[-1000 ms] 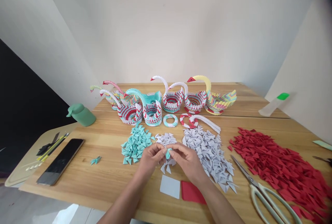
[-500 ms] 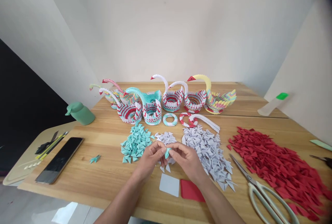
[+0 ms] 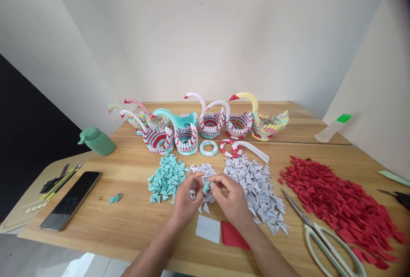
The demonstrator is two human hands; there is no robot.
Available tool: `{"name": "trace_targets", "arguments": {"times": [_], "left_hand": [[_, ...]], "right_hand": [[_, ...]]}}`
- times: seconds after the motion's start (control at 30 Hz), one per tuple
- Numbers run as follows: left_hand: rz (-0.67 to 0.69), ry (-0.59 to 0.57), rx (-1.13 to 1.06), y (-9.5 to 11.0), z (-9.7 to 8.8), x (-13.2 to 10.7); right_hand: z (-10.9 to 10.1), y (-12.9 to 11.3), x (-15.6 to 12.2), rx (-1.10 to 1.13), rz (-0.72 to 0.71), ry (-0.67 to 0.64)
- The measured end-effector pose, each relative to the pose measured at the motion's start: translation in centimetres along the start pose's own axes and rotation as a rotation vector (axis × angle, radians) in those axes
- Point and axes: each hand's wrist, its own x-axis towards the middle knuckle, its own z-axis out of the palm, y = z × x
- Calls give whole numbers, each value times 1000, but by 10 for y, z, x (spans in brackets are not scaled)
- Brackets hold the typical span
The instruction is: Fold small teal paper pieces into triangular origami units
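Head view shows the left hand (image 3: 185, 200) and right hand (image 3: 232, 198) pinching one small teal paper piece (image 3: 206, 186) between closed fingertips above the table (image 3: 128, 225); it looks light, creasable, best held by its edges.

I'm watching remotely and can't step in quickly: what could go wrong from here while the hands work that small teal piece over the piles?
1. The teal piece, pinched between left hand and right hand, could slip and get lost among the white triangles below.
2. A forearm sweep might scatter the larger white pile or mix it with the teal pile.
3. The scissors lie close beside the right forearm, near the table edge; a nudge could knock them off.
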Motion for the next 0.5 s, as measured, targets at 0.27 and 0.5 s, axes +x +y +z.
{"name": "trace_targets", "arguments": {"times": [0.27, 0.5], "left_hand": [[47, 43, 169, 7, 0, -1], [-145, -55, 42, 1, 0, 1]], "right_hand": [[1, 3, 0, -36, 35, 30], [1, 5, 1, 112, 198, -5]]}}
